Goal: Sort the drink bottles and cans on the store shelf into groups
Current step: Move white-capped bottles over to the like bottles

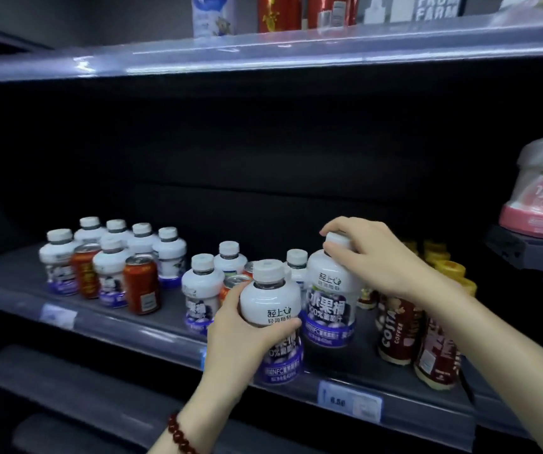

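White-and-purple juice bottles, two in hand at shelf [394, 385] front. Left hand [240, 335] wraps front bottle [271, 319] at the waist; right hand [371, 257] fingers pinch rear bottle [330, 303] by its cap. Advice: lift clear of the orange cans [140, 283], set beside the matching cluster [113, 253] at left.

The scene is dim, with the back of the shelf [263, 165] nearly black. Cool light falls from above, leaving glare on the clear strip of the upper shelf edge [263, 50]. Wide-angle distortion bends the shelves at the edges. The far bottles [113, 253] and the price tag [348, 401] look soft and blurred.
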### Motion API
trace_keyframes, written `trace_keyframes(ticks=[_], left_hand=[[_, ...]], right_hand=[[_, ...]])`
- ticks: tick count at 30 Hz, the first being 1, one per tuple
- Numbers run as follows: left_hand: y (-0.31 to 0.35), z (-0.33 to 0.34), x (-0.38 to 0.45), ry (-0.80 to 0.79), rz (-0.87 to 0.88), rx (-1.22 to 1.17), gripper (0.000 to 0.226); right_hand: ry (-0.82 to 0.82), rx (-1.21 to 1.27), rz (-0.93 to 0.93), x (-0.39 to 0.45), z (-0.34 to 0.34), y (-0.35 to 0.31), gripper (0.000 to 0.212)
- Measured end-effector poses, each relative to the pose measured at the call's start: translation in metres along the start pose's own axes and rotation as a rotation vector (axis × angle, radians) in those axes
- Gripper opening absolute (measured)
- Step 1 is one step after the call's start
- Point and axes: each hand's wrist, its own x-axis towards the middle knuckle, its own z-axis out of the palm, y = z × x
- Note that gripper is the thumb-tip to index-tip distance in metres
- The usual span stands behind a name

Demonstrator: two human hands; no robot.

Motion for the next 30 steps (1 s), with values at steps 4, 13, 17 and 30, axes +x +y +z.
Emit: trace_keyframes(ticks=[4, 13, 17, 30], left_hand=[[-0.003, -0.046, 0.001, 0.060, -0.016, 0.027, 0.074], [-0.036, -0.188, 0.030, 0.167, -0.022, 0.090, 0.060], [-0.056, -0.259, 0.050, 0.181, -0.051, 0.113, 0.066], [-0.099, -0.421, 0.145, 0.383, -0.063, 0.173, 0.065]], right_hand=[[-0.070, 0.060, -0.091, 0.005, 0.017, -0.037, 0.027], [-0.231, 0.051, -0.264, 0.051, 0.112, -0.145, 0.024], [-0.223, 0.065, -0.251, 0.079, 0.159, -0.194, 0.024], [-0.285, 0.207, -0.327, 0.204, 0.284, -0.312, 0.023]])
